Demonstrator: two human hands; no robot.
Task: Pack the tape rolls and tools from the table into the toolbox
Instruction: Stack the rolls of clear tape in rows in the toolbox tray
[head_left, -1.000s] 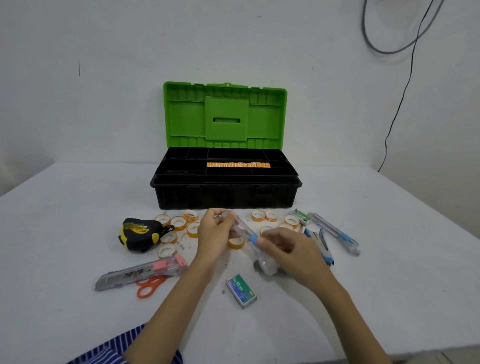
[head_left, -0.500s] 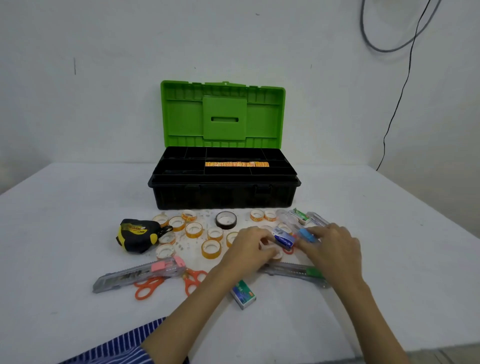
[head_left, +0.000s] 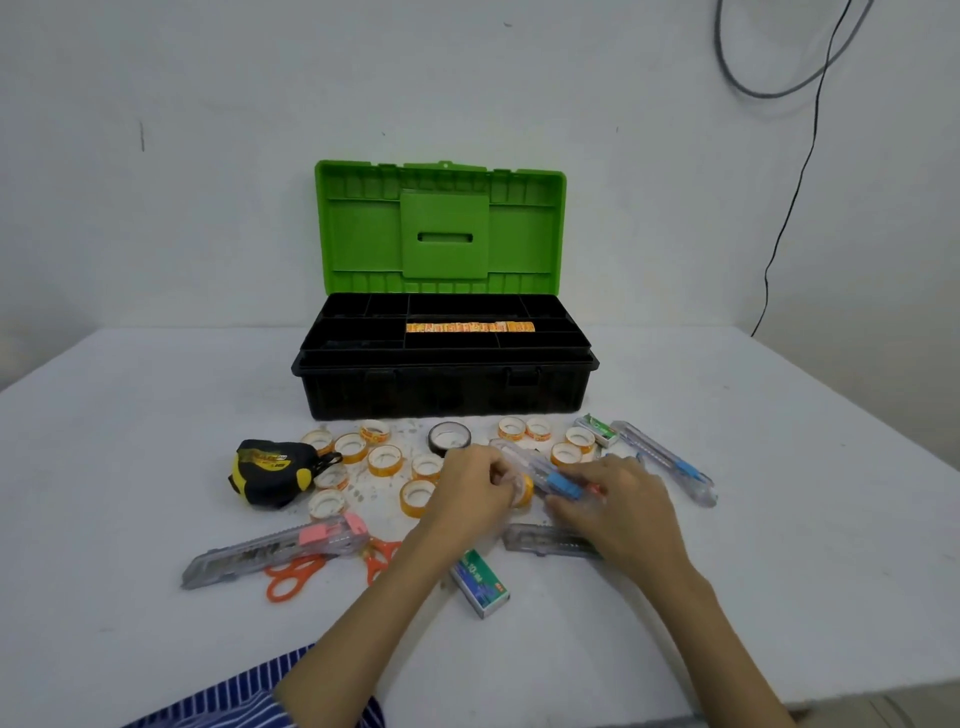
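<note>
Both hands work low over the white table (head_left: 156, 415), just in front of the open toolbox with the black tray and raised green lid (head_left: 444, 384). The left hand (head_left: 475, 491) has its fingers curled around a small clear tape roll with an orange core (head_left: 522, 489), while the right hand (head_left: 618, 499) lies over a clear plastic utility knife with a blue slider (head_left: 540, 470), fingers bent onto it; how firmly it grips cannot be told. Only one row of orange-printed tape rolls (head_left: 470, 327) sits in a tray compartment, so most of the packing remains. The step in hand looks like gathering a roll and a knife together; it would go best by lifting each cleanly clear of the neighbouring loose rolls (head_left: 384, 460), which lie close enough to be knocked aside. The knife is long, so it likely suits a wide compartment, laid flat, while the roll could join the row already stowed.
</note>
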